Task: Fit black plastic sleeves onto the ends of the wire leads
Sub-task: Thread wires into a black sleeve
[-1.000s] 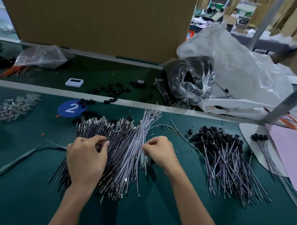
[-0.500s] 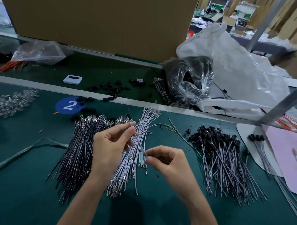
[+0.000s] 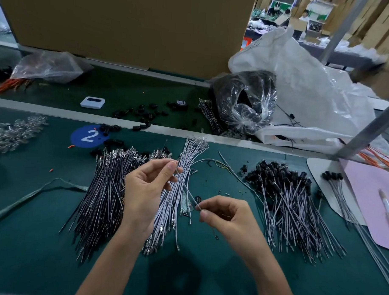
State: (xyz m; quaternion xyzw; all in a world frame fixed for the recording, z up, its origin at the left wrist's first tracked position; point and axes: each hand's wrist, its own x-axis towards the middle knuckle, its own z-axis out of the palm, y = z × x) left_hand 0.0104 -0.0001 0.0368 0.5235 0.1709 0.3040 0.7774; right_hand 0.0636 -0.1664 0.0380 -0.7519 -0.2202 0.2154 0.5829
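My left hand [image 3: 147,187] pinches the upper end of a single grey wire lead [image 3: 186,188] between thumb and forefinger. My right hand [image 3: 225,214] pinches the same lead's lower end. The lead runs slantwise between both hands, above the green mat. Beneath them lie a heap of dark bare leads [image 3: 103,192] and a bundle of pale grey leads [image 3: 181,169]. To the right sits a pile of leads fitted with black sleeves [image 3: 284,190]. Loose black sleeves [image 3: 144,117] are scattered behind the mat's far edge. One small black piece [image 3: 198,199] lies just above my right fingertips.
A clear bag of black parts [image 3: 245,102] and a big white plastic bag [image 3: 312,89] stand at the back right. A pink sheet [image 3: 370,202], a blue "2" sticker [image 3: 88,136], a white device [image 3: 92,102] and clear parts [image 3: 13,132] lie around. A cardboard wall [image 3: 127,23] closes the back.
My left hand lifted off the dark heap with one lead pinched. My right hand took its lower end, and both hands now hold it stretched, a little higher and farther apart.
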